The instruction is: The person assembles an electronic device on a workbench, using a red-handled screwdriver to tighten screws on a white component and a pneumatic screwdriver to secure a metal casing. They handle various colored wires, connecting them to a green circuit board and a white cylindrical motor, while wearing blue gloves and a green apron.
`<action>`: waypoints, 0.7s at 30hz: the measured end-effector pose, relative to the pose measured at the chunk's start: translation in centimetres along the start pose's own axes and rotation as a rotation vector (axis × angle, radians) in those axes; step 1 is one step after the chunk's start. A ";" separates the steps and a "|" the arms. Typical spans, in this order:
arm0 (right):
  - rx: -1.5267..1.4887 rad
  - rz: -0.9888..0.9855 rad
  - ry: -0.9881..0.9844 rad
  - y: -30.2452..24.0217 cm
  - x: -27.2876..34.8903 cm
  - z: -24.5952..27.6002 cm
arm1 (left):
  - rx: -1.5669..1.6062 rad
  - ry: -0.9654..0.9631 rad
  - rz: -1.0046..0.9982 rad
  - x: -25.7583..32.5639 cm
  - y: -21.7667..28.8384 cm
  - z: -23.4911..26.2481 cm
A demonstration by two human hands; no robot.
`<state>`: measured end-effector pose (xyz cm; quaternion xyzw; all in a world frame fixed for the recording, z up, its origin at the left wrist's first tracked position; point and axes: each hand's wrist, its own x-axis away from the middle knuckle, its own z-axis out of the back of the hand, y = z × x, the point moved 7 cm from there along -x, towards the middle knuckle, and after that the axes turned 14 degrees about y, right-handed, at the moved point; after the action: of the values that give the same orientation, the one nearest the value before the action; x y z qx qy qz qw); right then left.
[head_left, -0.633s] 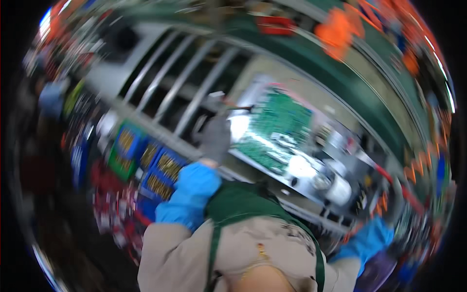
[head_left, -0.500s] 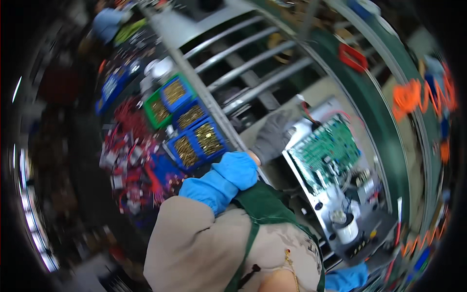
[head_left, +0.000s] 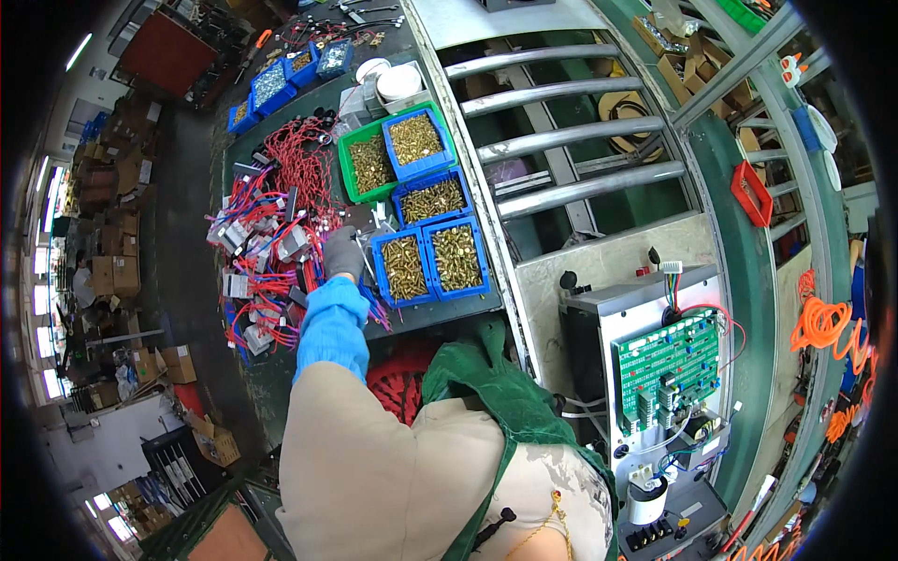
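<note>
My left hand (head_left: 344, 252), in a grey glove below a blue sleeve cover, is over the right edge of a pile of red and blue wires with grey box-like parts (head_left: 292, 245). Blue bins of brass-coloured screws (head_left: 404, 268) stand just to its right. Its fingers are bunched against the pile and too small to read, so any held thing cannot be made out. At the right stands a metal unit with a green circuit board (head_left: 666, 366), a white cylinder (head_left: 647, 500) and wires. No hand touches this unit, and my right hand is out of sight.
A green bin (head_left: 367, 166) and white tubs (head_left: 400, 84) stand behind the screw bins. Metal rollers (head_left: 580, 136) span the line at the far middle. Orange coiled hoses (head_left: 823, 323) hang at the right, near a red frame (head_left: 751, 194). Cardboard boxes (head_left: 117, 274) are stacked at the left.
My left hand has moved left from beside the metal unit to the wire pile. My right sleeve has left the lower edge. The view has turned and is sharper.
</note>
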<state>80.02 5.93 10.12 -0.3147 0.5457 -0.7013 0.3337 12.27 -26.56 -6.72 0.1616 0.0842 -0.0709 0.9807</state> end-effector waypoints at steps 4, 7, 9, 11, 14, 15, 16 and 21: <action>0.044 0.021 0.099 -0.5 0.3 2.4 | -0.206 -0.130 -0.272 -2.6 3.8 -1.0; 0.056 0.028 0.136 -1.0 0.2 3.2 | -0.422 -0.311 -0.358 -3.0 6.6 -0.6; 0.051 0.044 0.159 -1.8 0.0 3.8 | -0.544 -0.375 -0.364 -3.5 6.5 -1.4; 0.037 0.055 0.173 -2.5 0.0 4.5 | -0.494 -0.357 -0.346 -3.7 6.3 -1.6; 0.008 0.085 0.178 -3.7 -0.4 5.0 | -0.372 -0.277 -0.327 -4.1 4.6 -2.2; -0.006 0.096 0.177 -4.1 -0.6 5.2 | -0.368 -0.271 -0.332 -4.1 4.0 -2.4; -0.026 0.110 0.168 -4.7 -0.8 5.4 | -0.363 -0.260 -0.335 -4.1 3.8 -2.2; -0.163 0.188 0.122 -7.8 -2.7 7.7 | -0.222 -0.161 -0.147 -3.7 4.6 0.6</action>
<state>86.85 5.27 19.06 -0.2452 0.6472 -0.6381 0.3373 9.49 -22.00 -4.01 0.0395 0.0242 -0.1455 0.9883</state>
